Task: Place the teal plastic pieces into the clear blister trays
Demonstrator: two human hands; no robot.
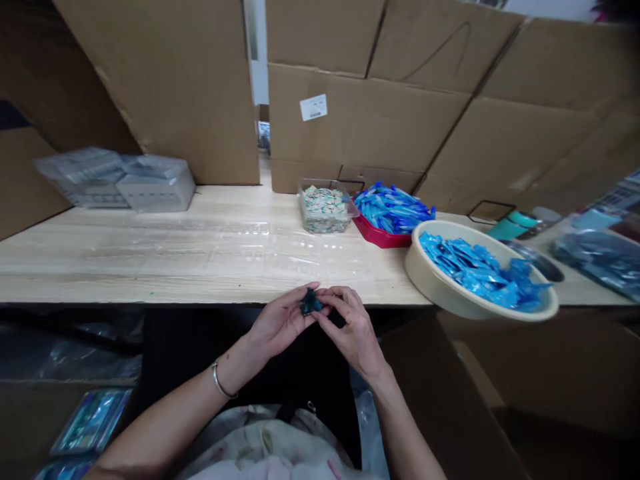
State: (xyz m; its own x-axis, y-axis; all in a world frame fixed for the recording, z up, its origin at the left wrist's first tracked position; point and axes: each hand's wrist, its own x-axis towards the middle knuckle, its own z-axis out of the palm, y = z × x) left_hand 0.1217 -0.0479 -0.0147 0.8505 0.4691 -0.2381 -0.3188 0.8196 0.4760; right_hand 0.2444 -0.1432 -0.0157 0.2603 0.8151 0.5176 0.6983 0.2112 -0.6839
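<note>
Just in front of the table's near edge, my two hands meet around a small dark teal piece (311,303), shiny and crumpled-looking; its kind is too small to make out. My left hand (280,327) lies palm up beneath and beside it, fingers curled and holding it from the left. From the right, my right hand (350,327) pinches it between thumb and fingers. Both hands touch the piece, which they partly hide. Beyond them, on the tabletop (125,267), lie clear moulded plastic trays (295,247) in rows.
At the back stand a clear tub of small pale pieces (325,207) and a red tray (380,235) of blue slim packets. A cream basin (425,273) of blue foil packets overhangs the front edge at right. Stacked clear plastic boxes (157,183) sit back left, before cardboard boxes (350,120).
</note>
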